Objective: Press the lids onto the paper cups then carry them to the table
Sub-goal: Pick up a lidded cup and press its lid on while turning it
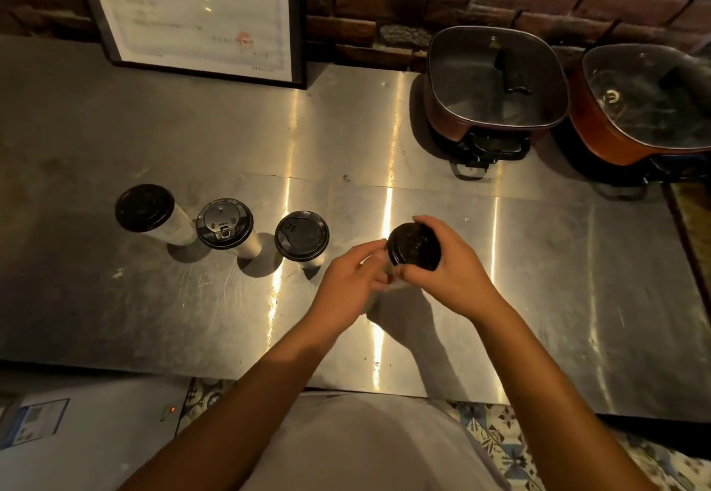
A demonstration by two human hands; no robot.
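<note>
Three white paper cups with black lids stand in a row on the steel counter [384,136]: the left cup [144,208], the middle cup [224,224] and the right cup [301,236]. A fourth cup [396,279] is between my hands, mostly hidden. Its black lid [413,246] sits on top. My left hand [352,279] wraps around the cup's side. My right hand [450,263] curls over the lid's right edge, thumb at the front rim.
Two reddish electric pots with glass lids, the nearer pot [496,86] and the far-right pot [646,105], stand at the back right against a brick wall. A framed certificate [196,9] leans at the back left. The counter's front edge [384,386] runs near my body.
</note>
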